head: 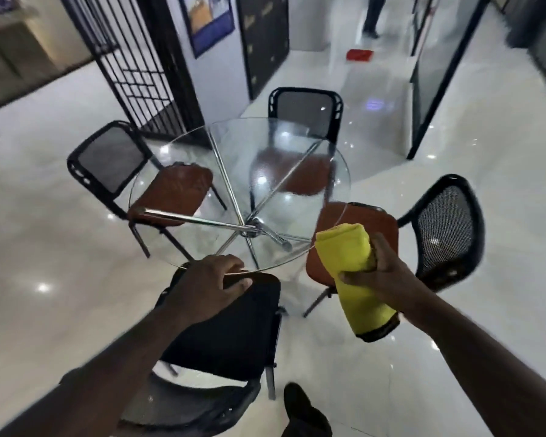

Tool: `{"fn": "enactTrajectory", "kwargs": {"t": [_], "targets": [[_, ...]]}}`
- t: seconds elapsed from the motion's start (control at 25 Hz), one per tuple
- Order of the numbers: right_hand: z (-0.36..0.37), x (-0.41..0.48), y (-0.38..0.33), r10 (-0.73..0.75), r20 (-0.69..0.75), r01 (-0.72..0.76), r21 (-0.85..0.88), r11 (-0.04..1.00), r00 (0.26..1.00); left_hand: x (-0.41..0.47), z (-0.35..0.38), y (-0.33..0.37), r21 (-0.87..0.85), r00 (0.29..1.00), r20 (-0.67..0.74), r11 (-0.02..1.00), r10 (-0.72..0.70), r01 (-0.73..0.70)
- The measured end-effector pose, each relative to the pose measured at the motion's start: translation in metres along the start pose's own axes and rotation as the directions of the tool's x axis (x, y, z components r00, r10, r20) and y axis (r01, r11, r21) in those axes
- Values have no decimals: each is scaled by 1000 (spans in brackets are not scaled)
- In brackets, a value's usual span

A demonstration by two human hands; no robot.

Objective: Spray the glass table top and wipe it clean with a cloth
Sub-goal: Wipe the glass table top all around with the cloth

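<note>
Wiping seems unstarted: right hand (383, 274) grips the yellow cloth (348, 250) beside the seemingly misted glass table top (183, 241), left hand (202, 287) holds a chair back (233, 329) at its near edge.

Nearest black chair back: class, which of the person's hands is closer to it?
Left. The left hand grips the top of the black chair back; the right hand is off to its right, holding a yellow cloth.
</note>
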State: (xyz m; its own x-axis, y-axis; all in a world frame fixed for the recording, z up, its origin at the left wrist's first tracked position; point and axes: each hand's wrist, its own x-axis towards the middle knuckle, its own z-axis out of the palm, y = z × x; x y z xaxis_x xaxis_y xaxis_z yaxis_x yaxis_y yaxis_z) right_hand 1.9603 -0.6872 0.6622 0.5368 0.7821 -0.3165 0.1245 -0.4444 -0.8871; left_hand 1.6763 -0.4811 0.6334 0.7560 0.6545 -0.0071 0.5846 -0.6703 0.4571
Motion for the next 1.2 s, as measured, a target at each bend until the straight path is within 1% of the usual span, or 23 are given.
{"fn": "enactTrajectory", "kwargs": {"t": [0.08, 0.16, 0.24, 0.32, 0.44, 0.52, 0.56, 0.6, 0.64, 0.68, 0.76, 0.8, 0.84, 0.88, 0.92, 0.96, 1.0, 1.08, 1.12, 1.2], "targets": [[15, 35, -1, -1, 8, 2, -113, 994, 1000, 16, 6, -22, -39, 997, -1, 996, -78, 78], [27, 74, -7, 4, 45, 7, -239, 971, 999, 38, 17, -38, -65, 990, -27, 989, -137, 136], [35, 112, -17, 19, 83, 10, -333, 943, 996, 60, 29, -44, -122, 980, -22, 974, -196, 192], [50, 150, -26, 7, 152, 57, -416, 907, 988, 77, 45, -51, -167, 967, -2, 953, -257, 253], [85, 220, -29, -52, 233, 167, -511, 843, 971, 100, 76, -68, -180, 949, 16, 932, -316, 314], [116, 276, -12, -57, 283, 228, -618, 753, 957, 116, 100, -85, -160, 922, 18, 909, -386, 384], [130, 298, 1, -59, 273, 240, -698, 675, 960, 122, 112, -92, -151, 903, 17, 892, -429, 426], [142, 314, 15, -106, 245, 258, -755, 602, 964, 126, 120, -97, -154, 878, 12, 867, -479, 474], [152, 323, 28, -183, 236, 299, -775, 557, 954, 127, 128, -101, -167, 850, 3, 837, -527, 520], [161, 327, 39, -272, 267, 375, -766, 522, 925, 129, 135, -106, -183, 825, -8, 812, -565, 555], [174, 326, 58, -406, 400, 556, -720, 416, 822, 135, 144, -115, -176, 802, -38, 794, -596, 582], [178, 331, 68, -428, 449, 605, -704, 372, 785, 143, 149, -122, -158, 800, -55, 796, -597, 584], [181, 337, 77, -425, 469, 619, -701, 355, 775, 152, 155, -127, -134, 802, -71, 802, -594, 582], [180, 344, 86, -395, 480, 613, -704, 360, 783, 162, 162, -132, -96, 803, -83, 807, -590, 582], [176, 348, 95, -359, 495, 608, -700, 374, 791, 174, 170, -137, -46, 811, -92, 816, -578, 576], [165, 349, 106, -341, 524, 624, -690, 368, 781, 187, 176, -141, 10, 829, -104, 833, -549, 553], [148, 347, 117, -338, 574, 665, -666, 338, 746, 200, 182, -144, 64, 851, -114, 851, -513, 521], [102, 347, 130, -328, 684, 758, -604, 246, 651, 219, 189, -150, 158, 888, -121, 875, -443, 457], [84, 356, 129, -308, 716, 779, -587, 221, 626, 226, 191, -154, 185, 899, -117, 880, -421, 437], [82, 387, 120, -312, 712, 777, -588, 225, 629, 231, 194, -159, 216, 900, -107, 874, -422, 435]]}}
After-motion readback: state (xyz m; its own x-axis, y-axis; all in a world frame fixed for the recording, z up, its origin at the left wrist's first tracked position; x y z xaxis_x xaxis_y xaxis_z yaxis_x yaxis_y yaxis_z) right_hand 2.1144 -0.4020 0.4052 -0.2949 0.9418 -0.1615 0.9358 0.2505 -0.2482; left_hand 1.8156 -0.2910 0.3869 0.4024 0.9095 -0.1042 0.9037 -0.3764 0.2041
